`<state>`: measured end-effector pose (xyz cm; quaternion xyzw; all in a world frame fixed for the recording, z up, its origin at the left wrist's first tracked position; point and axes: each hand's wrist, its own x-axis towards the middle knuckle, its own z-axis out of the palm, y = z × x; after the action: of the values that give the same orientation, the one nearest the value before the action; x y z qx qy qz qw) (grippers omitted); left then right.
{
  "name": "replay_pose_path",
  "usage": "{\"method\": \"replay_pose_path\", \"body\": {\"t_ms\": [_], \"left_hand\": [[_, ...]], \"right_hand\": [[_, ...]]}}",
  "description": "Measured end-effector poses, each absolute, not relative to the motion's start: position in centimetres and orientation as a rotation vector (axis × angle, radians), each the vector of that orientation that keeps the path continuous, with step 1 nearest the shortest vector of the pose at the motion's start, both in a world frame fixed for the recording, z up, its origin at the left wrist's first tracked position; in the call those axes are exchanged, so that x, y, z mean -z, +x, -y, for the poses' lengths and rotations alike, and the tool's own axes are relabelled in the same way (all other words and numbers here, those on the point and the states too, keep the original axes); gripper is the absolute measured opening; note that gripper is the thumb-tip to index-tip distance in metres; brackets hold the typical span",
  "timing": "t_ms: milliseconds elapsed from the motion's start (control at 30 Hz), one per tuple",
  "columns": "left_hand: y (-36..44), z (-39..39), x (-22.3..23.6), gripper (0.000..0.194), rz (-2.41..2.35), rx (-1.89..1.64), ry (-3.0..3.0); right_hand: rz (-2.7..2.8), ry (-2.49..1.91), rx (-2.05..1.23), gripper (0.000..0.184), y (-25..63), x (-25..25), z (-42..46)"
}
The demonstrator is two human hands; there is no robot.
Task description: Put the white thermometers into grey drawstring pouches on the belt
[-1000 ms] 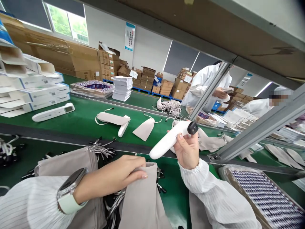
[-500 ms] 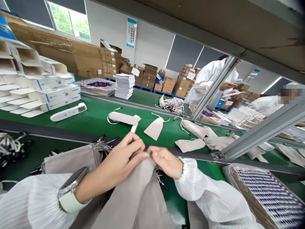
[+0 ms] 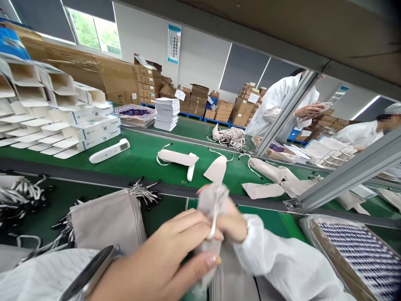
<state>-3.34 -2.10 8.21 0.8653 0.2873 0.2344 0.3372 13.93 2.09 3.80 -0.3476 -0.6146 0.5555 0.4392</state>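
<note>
A grey drawstring pouch (image 3: 209, 202), blurred by motion, is held upright between my two hands above the bench. My left hand (image 3: 175, 251) grips it from the near side, with the thumb low and the fingers at the white cord. Partly hidden behind the pouch, my right hand (image 3: 233, 221) holds its far side. Below them lies a pile of flat grey pouches (image 3: 234, 278). To the left is another stack of pouches (image 3: 106, 217), its white cords with black ends (image 3: 147, 192) bunched at one corner.
On the green belt (image 3: 140, 167) lie a white handheld thermometer (image 3: 109, 151) and several grey pouches (image 3: 263, 190). White open boxes (image 3: 90, 129) are stacked at left. A tray of striped batteries (image 3: 357, 251) sits at right, near a metal post (image 3: 347, 171). Two people in white work beyond.
The pouch has swung from hanging low to upright, its gathered, corded end now at the top. My left hand has moved nearer and lower. The view has shifted slightly left.
</note>
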Motion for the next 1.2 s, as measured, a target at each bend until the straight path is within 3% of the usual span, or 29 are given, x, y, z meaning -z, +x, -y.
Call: {"method": "replay_pose_path", "body": {"t_ms": [100, 200, 333, 433, 533, 633, 733, 833, 967, 1133, 1200], "left_hand": [[-2.3, 3.3, -5.9, 0.031, -0.584, -0.489, 2.490], [-1.2, 4.2, -2.6, 0.027, -0.432, -0.394, 2.725], [-1.0, 4.7, -0.2, 0.018, -0.621, -0.380, 2.898], [-1.6, 4.1, -1.3, 0.023, -0.760, -0.240, 2.920], [-1.9, 2.1, -2.7, 0.026, -0.877, -0.258, 2.904], [-2.0, -1.0, -2.6, 0.026, -1.015, -0.528, 2.909], [-2.3, -3.7, -1.3, 0.031, -1.145, -0.472, 2.774], [-2.7, -4.7, -0.3, 0.024, -1.138, -0.356, 2.710], [-2.8, -4.1, -0.6, 0.017, -1.170, -0.474, 2.830], [-2.5, -3.2, -1.2, 0.020, -1.086, -0.405, 3.038], [-2.3, -3.1, -1.3, 0.021, -1.051, -0.344, 3.094]], "right_hand": [[1.265, -1.258, -0.713, 0.042, 19.1, -4.8, -7.4], [1.287, -1.880, -0.215, 0.048, 24.7, -4.5, -12.4], [1.311, -2.137, -0.022, 0.050, 26.6, -2.2, -13.8], [1.663, -2.114, 0.107, 0.035, 23.5, -0.9, -13.4], [1.976, -2.012, -0.089, 0.032, 18.9, 0.1, -14.2], [1.837, -2.035, -0.263, 0.055, 15.3, 1.1, -16.3], [1.623, -2.045, -0.490, 0.069, 14.7, 1.7, -18.7], [1.563, -1.991, -0.664, 0.066, 16.4, 1.7, -19.8], [1.513, -1.833, -0.902, 0.060, 19.6, 0.9, -18.3], [1.231, -1.205, -1.285, 0.072, 21.9, -1.1, -14.2], [1.130, -1.024, -1.342, 0.068, 21.8, -2.2, -12.8]]}}
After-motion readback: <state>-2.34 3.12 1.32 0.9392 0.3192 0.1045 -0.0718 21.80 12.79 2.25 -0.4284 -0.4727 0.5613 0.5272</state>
